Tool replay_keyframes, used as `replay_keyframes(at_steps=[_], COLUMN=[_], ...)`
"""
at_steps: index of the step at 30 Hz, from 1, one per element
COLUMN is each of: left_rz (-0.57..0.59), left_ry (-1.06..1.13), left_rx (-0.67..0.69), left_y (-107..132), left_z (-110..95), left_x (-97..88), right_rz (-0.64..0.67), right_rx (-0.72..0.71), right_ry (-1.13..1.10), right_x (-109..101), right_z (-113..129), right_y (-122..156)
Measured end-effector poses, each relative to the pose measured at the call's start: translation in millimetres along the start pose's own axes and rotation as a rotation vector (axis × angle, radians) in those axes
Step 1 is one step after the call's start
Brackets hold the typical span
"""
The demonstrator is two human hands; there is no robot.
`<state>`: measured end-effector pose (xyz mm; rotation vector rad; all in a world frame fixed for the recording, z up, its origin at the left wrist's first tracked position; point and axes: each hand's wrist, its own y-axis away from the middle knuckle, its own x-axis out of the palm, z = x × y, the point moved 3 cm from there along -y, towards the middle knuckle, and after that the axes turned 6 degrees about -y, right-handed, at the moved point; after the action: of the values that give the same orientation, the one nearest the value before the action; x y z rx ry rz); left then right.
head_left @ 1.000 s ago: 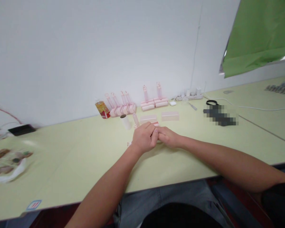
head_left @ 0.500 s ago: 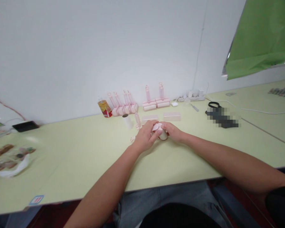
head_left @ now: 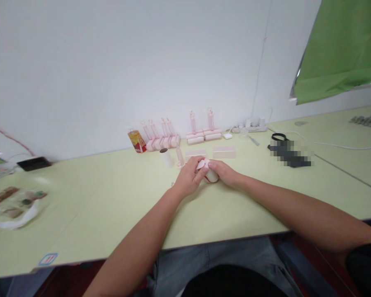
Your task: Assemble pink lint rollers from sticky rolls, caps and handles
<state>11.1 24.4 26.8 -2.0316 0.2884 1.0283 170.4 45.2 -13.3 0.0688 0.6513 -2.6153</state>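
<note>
Both hands meet over the pale green table [head_left: 89, 206], gripping a small pink-and-white lint roller part [head_left: 207, 170]. My left hand [head_left: 188, 178] pinches its pink end cap with curled fingers. My right hand [head_left: 224, 172] wraps round the white roll from the right. Just behind the hands stand a white paper roll [head_left: 166, 158] with a dark core, a loose pink handle [head_left: 179, 156], and two clear pink covers [head_left: 224, 152] lying flat.
Several pink lint rollers [head_left: 160, 139] stand along the wall beside a small orange bottle [head_left: 136, 140]. A white power strip [head_left: 250, 126] and cables lie back right, next to a blurred dark item [head_left: 289, 152]. A bag of snacks [head_left: 14, 206] sits at far left.
The hands have parted a little and moved slightly away from me, so the pink-and-white roller part now shows between the fingers. The camera has shifted slightly.
</note>
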Motion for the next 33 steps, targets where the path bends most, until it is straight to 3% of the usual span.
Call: replay_keyframes(at_steps=[23, 33], left_rz=[-0.068, -0.073], left_ry=[-0.034, -0.098], left_rx=[-0.024, 0.036], left_y=[2.9, 6.2], left_z=[-0.7, 1.0], left_x=[3.0, 7.3], right_rz=[0.016, 0.023], right_rx=[0.017, -0.045], right_ry=[0.075, 0.068], right_x=[-3.4, -3.2], right_z=[-3.6, -2.0], right_y=[-0.8, -2.0])
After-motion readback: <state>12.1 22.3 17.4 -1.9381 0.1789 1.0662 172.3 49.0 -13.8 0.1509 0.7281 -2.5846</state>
